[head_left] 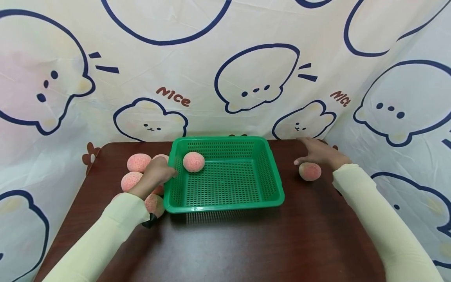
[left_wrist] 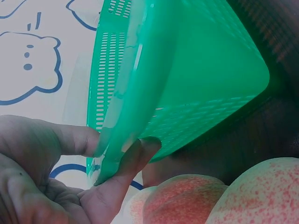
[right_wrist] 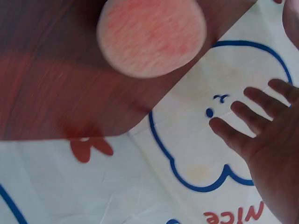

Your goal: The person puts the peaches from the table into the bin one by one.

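A green plastic basket (head_left: 225, 206) with slotted walls stands on the table, and one pink peach (head_left: 193, 161) lies in its back left corner. My left hand (head_left: 157, 172) pinches the basket's left rim; the left wrist view shows thumb and finger on either side of that rim (left_wrist: 140, 79). Below and beside this hand several peaches (head_left: 139, 162) are grouped, some partly hidden by the hand and sleeve. On the right, my right hand (head_left: 318, 152) hovers with spread fingers near a single peach (head_left: 310, 172). Nothing is in its grasp in the right wrist view, where that peach (right_wrist: 152, 35) appears apart from it.
The dark brown table (head_left: 225, 250) meets a white cloth backdrop (head_left: 204, 78) with cartoon drawings, which rises behind the back edge and along both sides. A black band (head_left: 150, 221) shows at my left wrist.
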The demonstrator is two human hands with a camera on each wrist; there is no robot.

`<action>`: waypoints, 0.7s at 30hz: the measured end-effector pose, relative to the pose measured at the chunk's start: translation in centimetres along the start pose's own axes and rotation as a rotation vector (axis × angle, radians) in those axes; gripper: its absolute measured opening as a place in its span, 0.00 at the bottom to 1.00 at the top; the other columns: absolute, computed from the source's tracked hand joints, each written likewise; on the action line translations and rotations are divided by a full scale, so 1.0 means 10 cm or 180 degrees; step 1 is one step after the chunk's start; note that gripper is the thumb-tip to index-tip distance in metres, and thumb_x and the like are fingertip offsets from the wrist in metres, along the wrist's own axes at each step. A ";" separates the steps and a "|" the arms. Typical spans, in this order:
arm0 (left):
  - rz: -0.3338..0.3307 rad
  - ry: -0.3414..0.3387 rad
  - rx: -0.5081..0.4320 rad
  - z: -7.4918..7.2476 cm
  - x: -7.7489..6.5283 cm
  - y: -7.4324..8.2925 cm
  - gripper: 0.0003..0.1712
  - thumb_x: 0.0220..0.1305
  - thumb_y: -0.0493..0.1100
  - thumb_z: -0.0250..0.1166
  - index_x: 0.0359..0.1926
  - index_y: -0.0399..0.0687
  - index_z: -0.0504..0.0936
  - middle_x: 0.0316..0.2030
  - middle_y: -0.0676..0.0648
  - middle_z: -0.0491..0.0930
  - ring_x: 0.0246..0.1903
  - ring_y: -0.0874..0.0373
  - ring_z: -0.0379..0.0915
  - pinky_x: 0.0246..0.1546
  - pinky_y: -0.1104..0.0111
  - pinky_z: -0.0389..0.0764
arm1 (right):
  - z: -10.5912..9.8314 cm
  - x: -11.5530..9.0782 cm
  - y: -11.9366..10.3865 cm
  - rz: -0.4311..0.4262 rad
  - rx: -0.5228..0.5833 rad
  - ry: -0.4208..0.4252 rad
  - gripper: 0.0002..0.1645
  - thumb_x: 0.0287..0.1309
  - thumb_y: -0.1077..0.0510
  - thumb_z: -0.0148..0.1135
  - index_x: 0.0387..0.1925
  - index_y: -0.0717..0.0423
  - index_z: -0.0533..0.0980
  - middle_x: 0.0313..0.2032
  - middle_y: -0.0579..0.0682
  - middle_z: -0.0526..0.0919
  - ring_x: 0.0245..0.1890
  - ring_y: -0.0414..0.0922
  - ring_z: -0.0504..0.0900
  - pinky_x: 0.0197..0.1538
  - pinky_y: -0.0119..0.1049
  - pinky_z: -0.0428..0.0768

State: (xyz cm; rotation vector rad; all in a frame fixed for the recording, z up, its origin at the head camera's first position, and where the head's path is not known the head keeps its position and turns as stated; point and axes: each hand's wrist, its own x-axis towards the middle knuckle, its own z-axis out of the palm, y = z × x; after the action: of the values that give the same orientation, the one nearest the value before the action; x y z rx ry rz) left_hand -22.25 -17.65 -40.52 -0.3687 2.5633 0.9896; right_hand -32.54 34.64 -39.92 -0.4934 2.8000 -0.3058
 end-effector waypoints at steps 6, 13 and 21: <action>0.0002 -0.0009 -0.0004 0.00 0.01 -0.01 0.14 0.59 0.38 0.60 0.41 0.30 0.72 0.36 0.36 0.76 0.27 0.51 0.74 0.25 0.64 0.77 | 0.02 -0.08 0.13 -0.0058 -0.0131 -0.0428 0.62 0.44 0.43 0.75 0.73 0.59 0.52 0.71 0.65 0.55 0.69 0.64 0.54 0.65 0.66 0.57; -0.0032 0.0015 0.0050 0.00 0.01 -0.02 0.14 0.58 0.39 0.61 0.40 0.31 0.73 0.34 0.38 0.75 0.25 0.52 0.73 0.20 0.67 0.73 | 0.16 -0.15 0.24 0.0097 -0.0131 -0.0613 0.67 0.34 0.44 0.80 0.72 0.58 0.53 0.71 0.68 0.51 0.68 0.67 0.53 0.62 0.67 0.61; 0.0066 0.0059 0.0091 0.01 0.01 -0.02 0.13 0.57 0.38 0.62 0.38 0.31 0.74 0.31 0.38 0.76 0.25 0.53 0.74 0.21 0.68 0.74 | 0.33 -0.24 0.35 0.0033 -0.0037 -0.0654 0.61 0.32 0.47 0.81 0.67 0.60 0.61 0.63 0.62 0.68 0.58 0.59 0.68 0.58 0.63 0.68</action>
State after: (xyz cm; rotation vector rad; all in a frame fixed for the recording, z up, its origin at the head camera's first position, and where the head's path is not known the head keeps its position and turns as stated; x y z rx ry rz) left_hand -22.29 -17.72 -40.75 -0.3455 2.6000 0.9600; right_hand -30.41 38.23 -43.38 -0.4838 2.6055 -0.2229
